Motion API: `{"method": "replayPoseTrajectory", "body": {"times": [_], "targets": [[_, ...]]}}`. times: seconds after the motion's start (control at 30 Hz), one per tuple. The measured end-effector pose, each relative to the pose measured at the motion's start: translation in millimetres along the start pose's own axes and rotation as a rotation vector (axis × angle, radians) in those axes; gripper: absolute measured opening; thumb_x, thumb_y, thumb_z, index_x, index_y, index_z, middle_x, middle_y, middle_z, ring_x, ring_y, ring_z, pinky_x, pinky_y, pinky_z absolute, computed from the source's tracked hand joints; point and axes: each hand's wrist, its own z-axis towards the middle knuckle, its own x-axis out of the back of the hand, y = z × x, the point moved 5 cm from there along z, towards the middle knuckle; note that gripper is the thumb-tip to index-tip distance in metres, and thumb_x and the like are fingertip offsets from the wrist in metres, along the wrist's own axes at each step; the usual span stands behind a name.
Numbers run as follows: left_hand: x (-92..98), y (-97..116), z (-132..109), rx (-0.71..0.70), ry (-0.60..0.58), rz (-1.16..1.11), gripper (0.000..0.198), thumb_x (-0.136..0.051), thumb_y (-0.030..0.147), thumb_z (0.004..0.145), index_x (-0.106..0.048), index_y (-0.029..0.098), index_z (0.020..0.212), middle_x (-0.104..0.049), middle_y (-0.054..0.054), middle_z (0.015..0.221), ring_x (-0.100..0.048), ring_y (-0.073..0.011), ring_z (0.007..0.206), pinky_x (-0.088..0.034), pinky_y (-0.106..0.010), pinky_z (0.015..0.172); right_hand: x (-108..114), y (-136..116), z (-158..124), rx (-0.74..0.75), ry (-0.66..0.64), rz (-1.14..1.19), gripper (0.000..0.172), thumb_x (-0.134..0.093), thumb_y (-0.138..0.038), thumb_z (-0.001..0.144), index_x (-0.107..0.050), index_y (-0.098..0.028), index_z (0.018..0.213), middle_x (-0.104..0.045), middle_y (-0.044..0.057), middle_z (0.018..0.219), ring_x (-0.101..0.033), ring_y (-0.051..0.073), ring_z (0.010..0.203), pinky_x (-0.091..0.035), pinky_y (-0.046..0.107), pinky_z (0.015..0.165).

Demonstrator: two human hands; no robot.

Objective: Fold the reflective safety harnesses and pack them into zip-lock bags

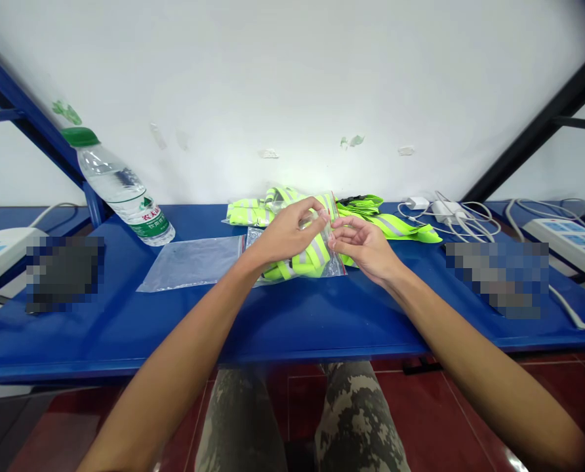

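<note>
A clear zip bag point(336, 263) with a red line along its mouth lies in front of me on the blue table. Inside it is a folded fluorescent yellow-green strap point(308, 263) with silver reflective stripes. My left hand point(292, 229) reaches over the bag, thumb and fingers pinched on the plastic near the mouth. On the other side of that edge, my right hand point(364, 248) also grips the plastic between thumb and fingers. The two hands' fingertips are almost touching. Part of the strap is hidden under my left hand.
A flat clear bag point(194, 263) lies to the left. Behind are a bagged strap point(253, 214) and a loose reflective strap point(395, 225). A water bottle point(125, 190) stands back left. White chargers and cables point(450, 213) lie right, near a blurred-out object point(499, 275); another point(66, 272) lies left.
</note>
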Motion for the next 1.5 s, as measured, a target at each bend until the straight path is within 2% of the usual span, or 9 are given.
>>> {"method": "replayPoseTrajectory", "body": {"times": [0.17, 0.33, 0.53, 0.7, 0.97, 1.2, 1.37, 1.5], "targets": [[-1.9, -1, 2, -0.024, -0.044, 0.065, 0.02, -0.051, 0.03, 0.093, -0.05, 0.019, 0.076, -0.05, 0.0, 0.074, -0.045, -0.0138, 0.07, -0.035, -0.028, 0.065, -1, 0, -1, 0.009, -0.001, -0.02, 0.05, -0.091, -0.033, 0.055, -0.062, -0.019, 0.093, -0.066, -0.001, 0.077, -0.061, 0.011, 0.069, -0.052, 0.029, 0.074], [-8.1, -6, 1, -0.022, -0.059, 0.086, 0.019, -0.049, 0.029, 0.093, -0.05, 0.019, 0.078, -0.051, 0.0, 0.076, -0.045, -0.0141, 0.07, -0.034, -0.029, 0.065, 2, -1, 1, 0.04, 0.035, -0.019, 0.047, -0.091, -0.031, 0.055, -0.065, -0.019, 0.091, -0.068, 0.0, 0.078, -0.065, 0.013, 0.074, -0.053, 0.03, 0.077], [-8.8, -8, 0, 0.006, -0.052, 0.11, 0.021, -0.051, 0.031, 0.092, -0.049, 0.018, 0.076, -0.053, 0.0, 0.076, -0.046, -0.0135, 0.07, -0.033, -0.028, 0.063, 6, -2, 3, 0.064, 0.083, -0.054, 0.045, -0.094, -0.029, 0.048, -0.069, -0.017, 0.085, -0.069, 0.001, 0.074, -0.065, 0.013, 0.07, -0.056, 0.029, 0.072], [-8.9, -6, 0, 0.008, -0.1, 0.133, 0.022, -0.05, 0.03, 0.091, -0.05, 0.017, 0.072, -0.053, 0.001, 0.072, -0.045, -0.0127, 0.067, -0.031, -0.028, 0.062, 7, -4, 3, 0.145, 0.054, -0.118, 0.036, -0.091, -0.027, 0.056, -0.071, -0.017, 0.084, -0.069, 0.002, 0.077, -0.064, 0.012, 0.073, -0.055, 0.027, 0.071], [-15.4, -8, -3, 0.008, -0.084, 0.23, 0.02, -0.049, 0.029, 0.091, -0.056, 0.017, 0.077, -0.056, 0.0, 0.071, -0.047, -0.0133, 0.065, -0.031, -0.028, 0.061, 5, -6, 0, 0.216, 0.021, -0.209, 0.032, -0.084, -0.033, 0.069, -0.063, -0.019, 0.09, -0.065, 0.003, 0.091, -0.064, 0.013, 0.077, -0.054, 0.027, 0.064], [-16.0, -8, -3, 0.016, -0.079, 0.243, 0.02, -0.049, 0.03, 0.093, -0.06, 0.016, 0.083, -0.058, 0.0, 0.073, -0.048, -0.0134, 0.064, -0.032, -0.028, 0.061, 4, -9, -2, 0.255, 0.053, -0.251, 0.029, -0.081, -0.034, 0.071, -0.064, -0.02, 0.089, -0.066, 0.004, 0.097, -0.062, 0.013, 0.077, -0.053, 0.027, 0.063], [-16.6, -11, -3, 0.017, -0.076, 0.25, 0.023, -0.049, 0.034, 0.093, -0.06, 0.016, 0.082, -0.059, -0.001, 0.073, -0.05, -0.0148, 0.067, -0.033, -0.029, 0.062, 6, -6, -1, 0.224, 0.071, -0.298, 0.025, -0.079, -0.036, 0.072, -0.068, -0.019, 0.086, -0.069, 0.005, 0.088, -0.063, 0.015, 0.077, -0.051, 0.028, 0.063], [-15.3, -11, -3, 0.02, -0.076, 0.216, 0.023, -0.048, 0.033, 0.093, -0.06, 0.017, 0.082, -0.061, -0.001, 0.076, -0.053, -0.0154, 0.07, -0.036, -0.029, 0.065, 7, -3, 1, 0.152, 0.04, -0.314, 0.029, -0.083, -0.038, 0.066, -0.069, -0.017, 0.078, -0.069, 0.004, 0.079, -0.063, 0.015, 0.074, -0.05, 0.028, 0.064]]}}
